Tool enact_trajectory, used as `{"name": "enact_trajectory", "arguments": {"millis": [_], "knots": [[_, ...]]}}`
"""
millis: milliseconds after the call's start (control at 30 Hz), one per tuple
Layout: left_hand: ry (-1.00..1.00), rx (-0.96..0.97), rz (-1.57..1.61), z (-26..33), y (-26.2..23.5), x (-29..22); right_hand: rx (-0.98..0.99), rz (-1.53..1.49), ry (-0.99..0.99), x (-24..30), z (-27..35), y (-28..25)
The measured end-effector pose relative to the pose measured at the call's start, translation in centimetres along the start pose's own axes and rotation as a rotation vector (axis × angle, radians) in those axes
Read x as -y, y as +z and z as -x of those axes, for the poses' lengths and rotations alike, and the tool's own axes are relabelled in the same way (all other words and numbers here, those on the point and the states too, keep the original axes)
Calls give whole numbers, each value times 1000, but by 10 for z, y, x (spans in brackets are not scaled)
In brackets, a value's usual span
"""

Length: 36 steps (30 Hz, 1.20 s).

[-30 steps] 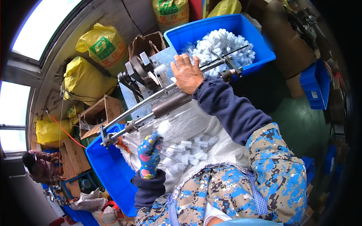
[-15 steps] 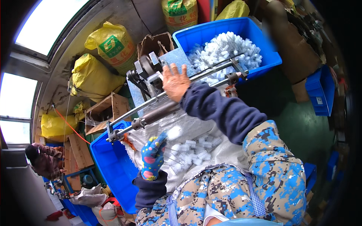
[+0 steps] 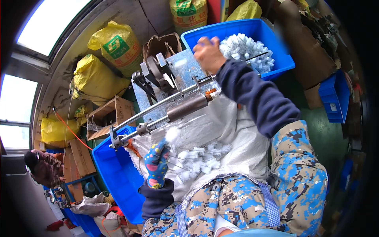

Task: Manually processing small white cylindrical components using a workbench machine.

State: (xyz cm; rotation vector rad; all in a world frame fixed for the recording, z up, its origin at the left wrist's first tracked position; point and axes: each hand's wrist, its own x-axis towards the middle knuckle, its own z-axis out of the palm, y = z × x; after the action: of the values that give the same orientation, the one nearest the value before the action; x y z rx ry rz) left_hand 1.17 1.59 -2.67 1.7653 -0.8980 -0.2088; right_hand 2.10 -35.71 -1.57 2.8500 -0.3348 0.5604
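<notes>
White brushes (image 3: 199, 156): piled loosely on the pale woven sheet (image 3: 248, 144) over the person's lap, their wire stems crossing; pulling one free could drag tangled neighbours along, and the sloping cloth might let some slide off.
Left hand (image 3: 156, 164): gloved, closed around a brush with a fuzzy white head (image 3: 172, 134); a slack grip could let the thin stem twist away.
Right hand (image 3: 210, 55): bare, blurred, fingers curled, in front of the upper blue bin (image 3: 283, 68); whether it holds anything, or touches the bin, cannot be told.
Black wheel (image 3: 155, 70): whether it is turning cannot be told; if it is, a loose cuff or glove cloth straying close could catch.
Metal rods (image 3: 158, 107): slanting between the sheet and the grey plate (image 3: 188, 71), with the dark roller (image 3: 187, 108) beside them; they stand in the way, and a knuckle or bristle could snag.
Lower blue bin (image 3: 120, 183): just left of the gloved hand.
Wall side: yellow sack (image 3: 118, 49), open wooden-looking box (image 3: 124, 112), orange hose (image 3: 71, 128).
Far left: another person (image 3: 44, 168), well apart.
</notes>
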Motion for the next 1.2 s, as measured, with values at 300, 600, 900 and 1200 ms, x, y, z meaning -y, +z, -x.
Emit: {"name": "enact_trajectory", "arguments": {"millis": [300, 600, 900, 1200], "knots": [[-90, -102, 81, -4, 15, 4, -99, -1397, -91, 68, 79, -60], [64, 91, -274, -16, 19, -1, -56, -1759, 263, 99, 68, -86], [-305, 31, 16, -13, 13, 24, 188, -255, 120, 78, -5, -12], [-423, -10, 100, -13, 11, 3, 140, -262, 85, 81, -6, -7]]}}
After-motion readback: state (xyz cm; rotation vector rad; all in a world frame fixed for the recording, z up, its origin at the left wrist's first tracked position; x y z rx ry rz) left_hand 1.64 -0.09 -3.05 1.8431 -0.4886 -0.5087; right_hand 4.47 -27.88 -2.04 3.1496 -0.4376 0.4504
